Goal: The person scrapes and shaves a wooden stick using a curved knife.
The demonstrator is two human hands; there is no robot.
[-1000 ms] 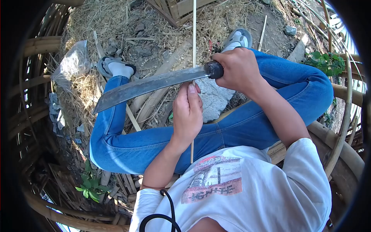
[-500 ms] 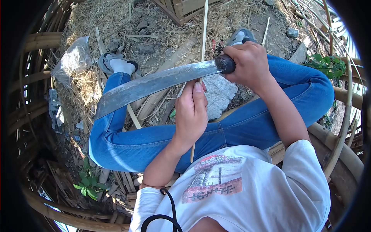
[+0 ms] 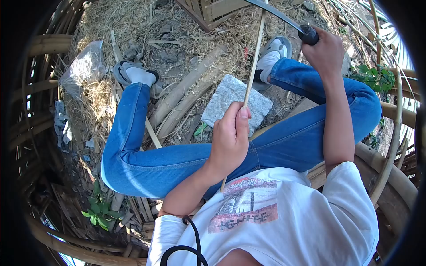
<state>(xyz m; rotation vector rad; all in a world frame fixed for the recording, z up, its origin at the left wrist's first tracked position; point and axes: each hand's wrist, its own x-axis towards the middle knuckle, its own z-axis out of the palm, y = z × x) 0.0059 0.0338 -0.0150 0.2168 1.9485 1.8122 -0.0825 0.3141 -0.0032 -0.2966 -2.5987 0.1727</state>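
Observation:
My left hand (image 3: 230,139) is closed around a thin bamboo strip (image 3: 254,66), which slants up and away to the top edge and pokes out below my wrist. In my right hand (image 3: 326,52) is the dark handle of a machete (image 3: 284,16). Its blade points up and left, meets or crosses the strip near the top of the view, and runs partly out of frame. Beneath the strip, between my legs, lies a pale flat stone (image 3: 226,95).
Bamboo pieces (image 3: 188,84) lie on the ground left of the stone. A clear plastic bag (image 3: 84,66) rests on straw (image 3: 120,26) farther left. A wooden crate (image 3: 217,9) stands at the top. Bamboo railing (image 3: 392,150) curves around the right side.
My right hand has carried the machete away from me, up and right along the strip. My left hand shifted slightly right and down, and the strip now leans right. The stone is uncovered.

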